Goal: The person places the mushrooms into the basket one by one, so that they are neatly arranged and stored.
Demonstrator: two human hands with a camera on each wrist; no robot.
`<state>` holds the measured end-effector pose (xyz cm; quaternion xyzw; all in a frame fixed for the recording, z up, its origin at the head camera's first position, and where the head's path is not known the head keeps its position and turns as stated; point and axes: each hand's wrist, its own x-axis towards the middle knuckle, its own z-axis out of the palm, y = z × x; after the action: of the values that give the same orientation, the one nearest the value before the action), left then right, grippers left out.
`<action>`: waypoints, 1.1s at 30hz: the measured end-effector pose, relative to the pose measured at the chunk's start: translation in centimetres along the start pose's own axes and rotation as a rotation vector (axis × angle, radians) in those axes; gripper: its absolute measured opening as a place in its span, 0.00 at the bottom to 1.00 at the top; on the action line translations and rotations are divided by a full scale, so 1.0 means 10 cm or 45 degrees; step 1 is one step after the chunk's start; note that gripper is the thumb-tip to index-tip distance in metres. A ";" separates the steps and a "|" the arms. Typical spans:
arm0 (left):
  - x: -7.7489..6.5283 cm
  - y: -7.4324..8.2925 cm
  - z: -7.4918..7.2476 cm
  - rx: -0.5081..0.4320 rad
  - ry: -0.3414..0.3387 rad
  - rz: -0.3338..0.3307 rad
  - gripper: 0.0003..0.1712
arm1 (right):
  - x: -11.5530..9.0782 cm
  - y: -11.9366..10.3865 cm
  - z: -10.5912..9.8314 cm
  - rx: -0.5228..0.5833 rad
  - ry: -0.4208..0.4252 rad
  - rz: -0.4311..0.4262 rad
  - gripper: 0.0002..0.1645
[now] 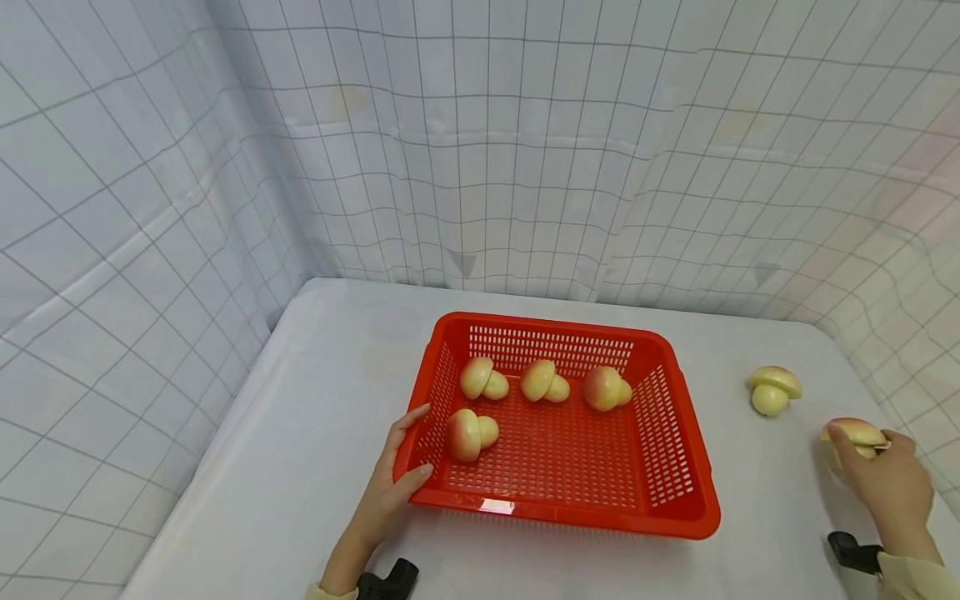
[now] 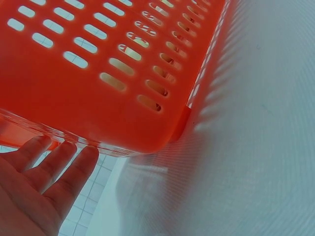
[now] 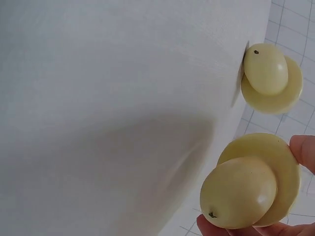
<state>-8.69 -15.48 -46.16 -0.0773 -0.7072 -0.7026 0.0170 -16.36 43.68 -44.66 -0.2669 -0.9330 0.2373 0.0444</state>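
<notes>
A red slotted plastic basket [image 1: 555, 518] holds several yellow toy mushrooms with reddish caps, three in a back row and one mushroom [image 1: 465, 435] near its left front. At the basket's left front corner is my left hand [image 1: 386, 492], its extended fingers and thumb resting over the rim. The left wrist view shows those fingers [image 2: 74, 177] touching the rim, with the slotted outer wall above them. My right hand [image 1: 892, 479] pinches another toy mushroom [image 3: 241, 191] between thumb and fingers. One more mushroom [image 1: 772, 390] lies on the table just behind and left of it.
A white cloth covers the table [image 1: 300, 417]. White grid-patterned curtains [image 1: 487, 167] hang behind it and along both sides. Each wrist carries a black camera mount, such as the left mount [image 1: 390, 579].
</notes>
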 end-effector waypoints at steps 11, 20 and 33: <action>0.00 0.00 -0.01 -0.006 -0.006 0.005 0.37 | -0.09 -0.10 -0.06 0.030 0.074 -0.024 0.56; 0.00 0.00 -0.01 -0.007 -0.008 0.000 0.37 | -0.17 -0.19 -0.12 0.068 0.106 -0.069 0.55; 0.00 0.00 -0.01 -0.014 -0.016 0.007 0.37 | -0.39 -0.46 -0.15 0.131 0.186 -0.264 0.52</action>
<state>-8.68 -15.58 -46.13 -0.0837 -0.7031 -0.7060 0.0141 -14.91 38.90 -41.05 -0.1830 -0.9364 0.2589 0.1502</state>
